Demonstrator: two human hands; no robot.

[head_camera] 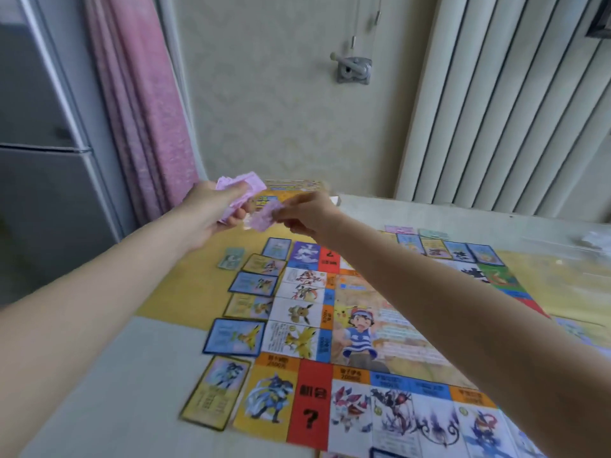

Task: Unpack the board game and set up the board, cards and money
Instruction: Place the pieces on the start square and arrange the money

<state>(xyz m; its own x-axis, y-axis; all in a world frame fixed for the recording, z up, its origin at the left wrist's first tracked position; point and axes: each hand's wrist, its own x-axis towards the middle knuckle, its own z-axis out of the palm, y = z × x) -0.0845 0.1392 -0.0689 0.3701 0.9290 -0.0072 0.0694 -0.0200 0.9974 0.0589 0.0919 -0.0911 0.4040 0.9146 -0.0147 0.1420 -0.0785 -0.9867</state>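
**Money step: peeling pink notes off the stack**

Board (pixel 363 325) lies flat across the lower centre and right of the frame. Cards (pixel 253 284) are laid in a row along its left edge, more (pixel 446 247) along the far edge at centre right. So board and cards look mostly done; money seems to be what's left.

Left hand (pixel 206 211), upper centre-left, has fingers curled round a stack of pink notes (pixel 241 185), held above the board's far left corner. Right hand (pixel 309 213), just beside it, pinches a single pink note (pixel 266 218) between thumb and fingertips (frame is motion-blurred, so I can't tell if it's one note or two stuck together).

How I'd do it well:
- pull each note fully free of the stack before moving off
- keep the left grip firm so the stack doesn't fan out
- drop notes into piles by colour; small piles (pixel 400 230) already sit beyond the far card row, one greenish pile (pixel 229 257) left of the card row
- keep piles off the cards
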